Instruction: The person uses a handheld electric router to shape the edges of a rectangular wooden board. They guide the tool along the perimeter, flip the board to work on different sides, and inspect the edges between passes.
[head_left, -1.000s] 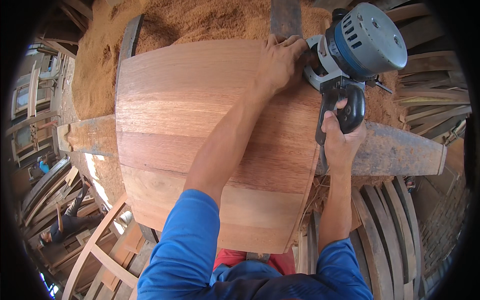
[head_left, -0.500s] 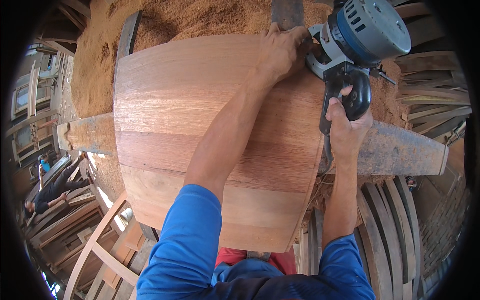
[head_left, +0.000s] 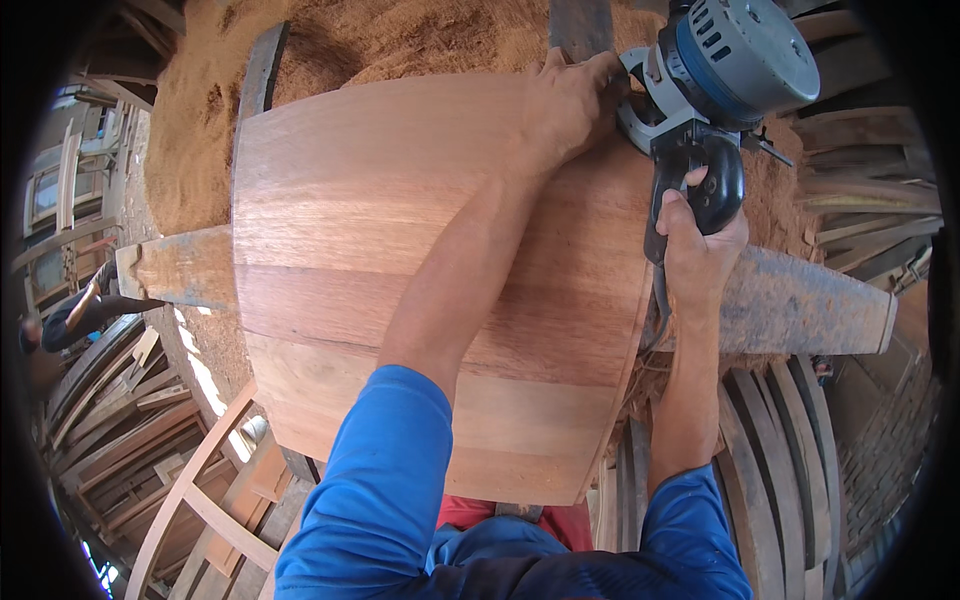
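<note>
A curved wooden panel [head_left: 400, 230] made of several glued boards lies in front of me. At its far right edge a handheld router [head_left: 740, 60] with a silver and blue motor housing is tilted against the panel. My right hand [head_left: 700, 245] is wrapped round its black rear handle [head_left: 715, 185], with a finger through the grip. Across the panel reaches my left hand [head_left: 575, 110], its fingers curled at the left side of the router's base; the part they grip is mostly hidden. The router's bit cannot be seen.
Sawdust [head_left: 190, 140] is heaped behind and beside the panel. Support planks [head_left: 810, 300] stick out on both sides. Curved wooden pieces [head_left: 765, 470] stand at the right, and a curved frame [head_left: 190, 480] at the lower left. A cord [head_left: 660, 305] hangs from the router. Another person [head_left: 85, 305] is at far left.
Both hands and the router hold almost the same position against the panel. The view has shifted slightly. At the far left, the other person has moved farther up and toward the picture's edge.
</note>
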